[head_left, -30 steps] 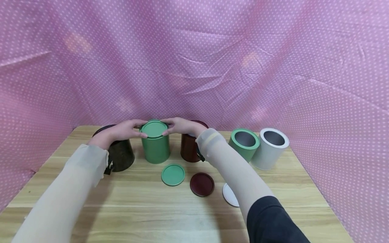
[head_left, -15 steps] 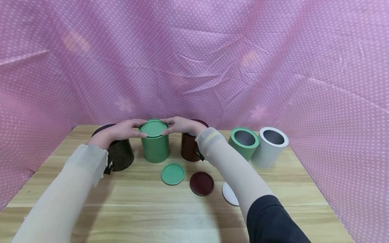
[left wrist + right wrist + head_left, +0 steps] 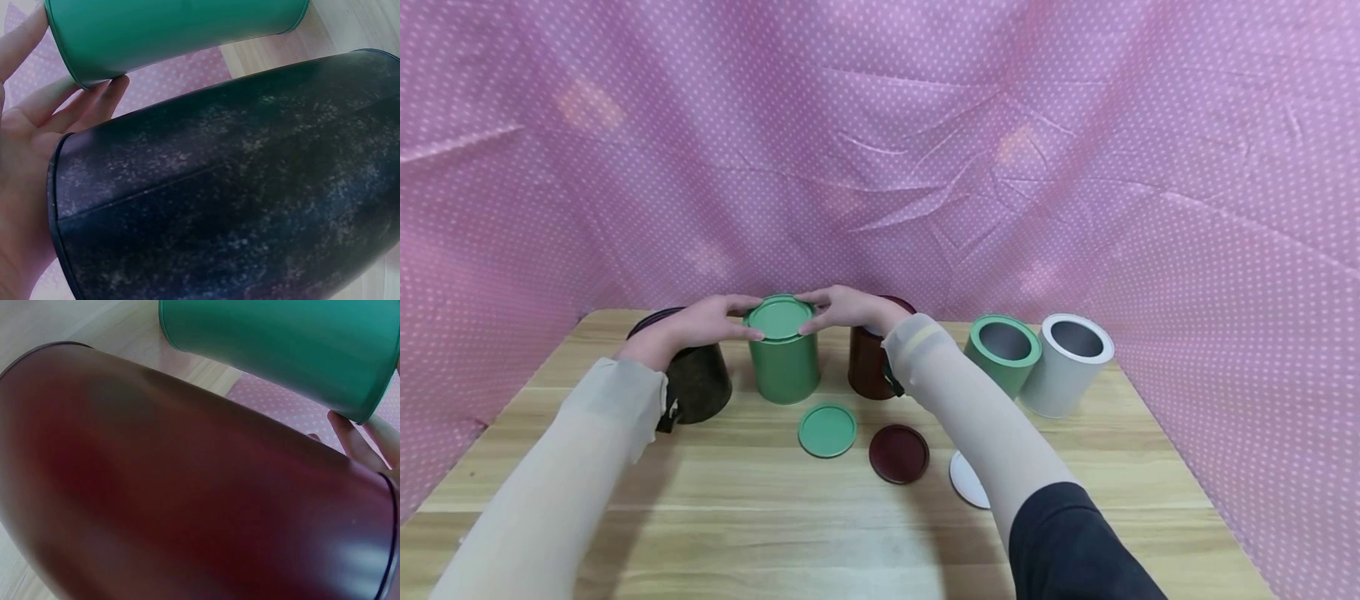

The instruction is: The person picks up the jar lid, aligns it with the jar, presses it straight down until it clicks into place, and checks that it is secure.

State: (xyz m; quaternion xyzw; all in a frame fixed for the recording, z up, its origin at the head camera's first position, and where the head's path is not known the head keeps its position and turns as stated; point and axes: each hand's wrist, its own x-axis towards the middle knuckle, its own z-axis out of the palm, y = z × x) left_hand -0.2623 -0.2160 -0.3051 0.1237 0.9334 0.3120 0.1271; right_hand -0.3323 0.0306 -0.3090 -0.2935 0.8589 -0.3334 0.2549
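Both forearms are stretched far across the wooden table (image 3: 700, 517), past loose lids (image 3: 827, 431). The lidded green can (image 3: 784, 358), standing between black can (image 3: 700, 379) and maroon can (image 3: 868, 367), is pinched at its top rim by left hand (image 3: 700, 325) and right hand (image 3: 842, 310), fingers curled.

A pink cloth with small white dots (image 3: 925, 150) hangs behind a pale wooden table (image 3: 775, 517) with light grain stripes. The lidded can (image 3: 784, 358) is green, lid and wall alike; a second green can (image 3: 1002, 354) shows a grey inside. The white can (image 3: 1066, 367) is also grey within. One can (image 3: 700, 379) is black with faint pale speckles, another (image 3: 868, 367) dark maroon. Loose lids are green (image 3: 827, 431), maroon (image 3: 898, 454) and white (image 3: 964, 482). The sleeves (image 3: 572, 467) are sheer beige, with a black cuff (image 3: 1075, 550).
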